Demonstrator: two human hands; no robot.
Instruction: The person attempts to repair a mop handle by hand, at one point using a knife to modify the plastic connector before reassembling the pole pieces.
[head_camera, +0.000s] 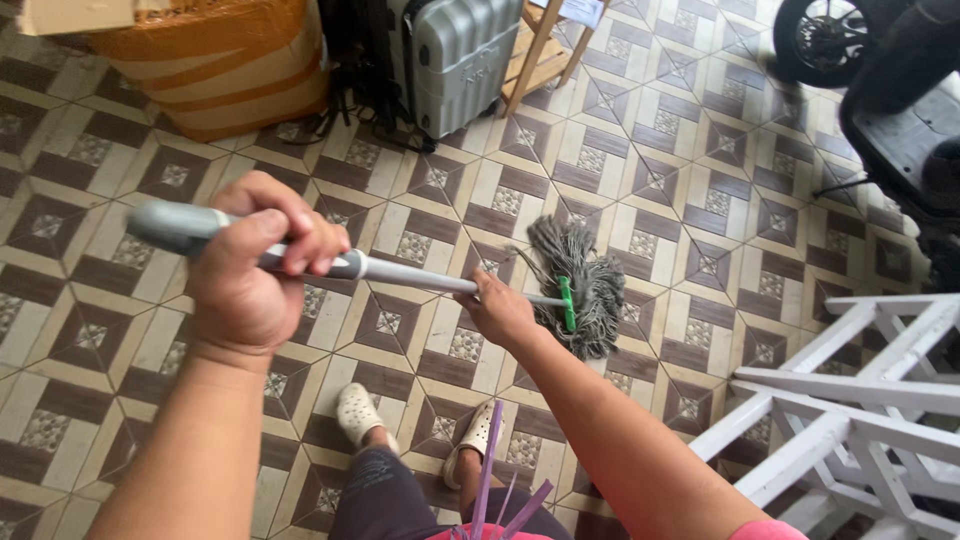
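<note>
Over the brown-and-cream patterned tile floor (640, 160) I hold a long grey metal mop handle (400, 270) in both hands. My left hand (250, 275) is closed in a full fist around the near, thicker end of the handle, fingers wrapped over the top. My right hand (497, 312) grips the thinner part farther down, closed around it just short of the head. At the far end, the grey string mop head (580, 275) with its green plastic clamp (567, 303) lies spread on the tiles, right of centre. Near me, my feet in cream perforated clogs (358, 412) stand on the floor. Far off stand a ribbed grey hard-shell suitcase (462, 55) and an orange wrapped bundle (225, 60) to its left. On the near right is a white wooden frame (850, 400).
</note>
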